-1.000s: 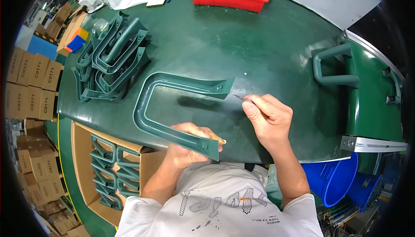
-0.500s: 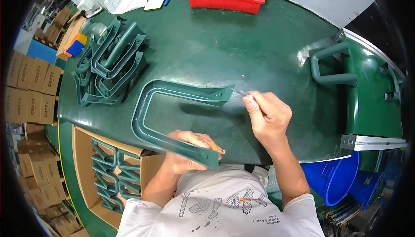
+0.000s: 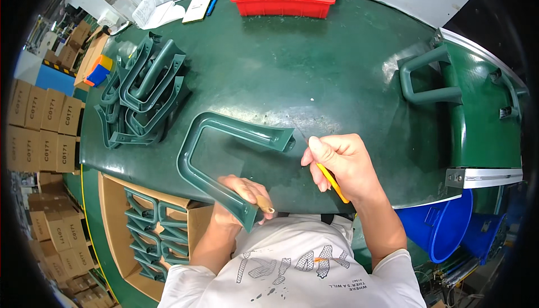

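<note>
My left hand (image 3: 244,191) is closed round the near arm of a green U-shaped plastic handle (image 3: 193,139), whose hollow side faces up. A tan sleeve, like a finger cot (image 3: 265,202), covers one of its fingers. My right hand (image 3: 343,162) grips a thin-tipped tool with a yellow handle (image 3: 333,183). The tool's narrow tip points up and left, close beside the far arm's end of the green handle. Whether the tip touches the plastic I cannot tell.
A pile of green handles (image 3: 146,92) lies at the left. Below it stands a cardboard box (image 3: 115,218) with several more. A red bin (image 3: 283,8) of small green pieces sits at the back. Another handle (image 3: 429,97) rests at the right, above blue bins (image 3: 435,226).
The green handle has tilted, its far arm's end now lower and further left. My right hand has turned and moved slightly down, bringing the tool's yellow handle into sight.
</note>
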Motion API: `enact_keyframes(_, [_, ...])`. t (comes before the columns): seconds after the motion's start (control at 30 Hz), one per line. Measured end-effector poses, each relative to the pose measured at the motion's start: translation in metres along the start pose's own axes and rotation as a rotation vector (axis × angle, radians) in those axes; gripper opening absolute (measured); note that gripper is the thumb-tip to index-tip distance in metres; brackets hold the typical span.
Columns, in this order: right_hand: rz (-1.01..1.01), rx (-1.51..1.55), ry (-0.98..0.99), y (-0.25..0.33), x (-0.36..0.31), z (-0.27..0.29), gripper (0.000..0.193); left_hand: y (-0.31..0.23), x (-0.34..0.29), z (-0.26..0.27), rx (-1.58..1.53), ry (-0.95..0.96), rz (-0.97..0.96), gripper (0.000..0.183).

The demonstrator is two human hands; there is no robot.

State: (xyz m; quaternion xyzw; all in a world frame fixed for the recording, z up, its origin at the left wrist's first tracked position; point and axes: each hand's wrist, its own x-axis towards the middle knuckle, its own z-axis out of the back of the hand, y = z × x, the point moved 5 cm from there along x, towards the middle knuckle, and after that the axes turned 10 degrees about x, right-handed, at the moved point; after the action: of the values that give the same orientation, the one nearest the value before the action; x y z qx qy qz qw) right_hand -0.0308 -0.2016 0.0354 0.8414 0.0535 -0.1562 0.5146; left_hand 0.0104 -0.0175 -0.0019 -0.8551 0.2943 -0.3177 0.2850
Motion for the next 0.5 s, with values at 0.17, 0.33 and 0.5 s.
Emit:
enact_keyframes(0.17, [0.003, -0.026, 0.005, -0.0001, -0.0004, -0.0012, 0.040, -0.0006, -0.0004, 0.0009, 0.025, -0.015, 0.006, 0.040])
enact_keyframes(0.33, [0.014, -0.040, 0.007, -0.0005, 0.0002, 0.0010, 0.039, 0.0008, -0.0027, 0.0024, 0.083, -0.029, 0.023, 0.040])
enact_keyframes(0.5, [-0.045, -0.190, 0.084, -0.0012, -0.0009, -0.0002, 0.040, 0.0023, -0.0060, 0.0053, 0.233, -0.105, 0.048, 0.040])
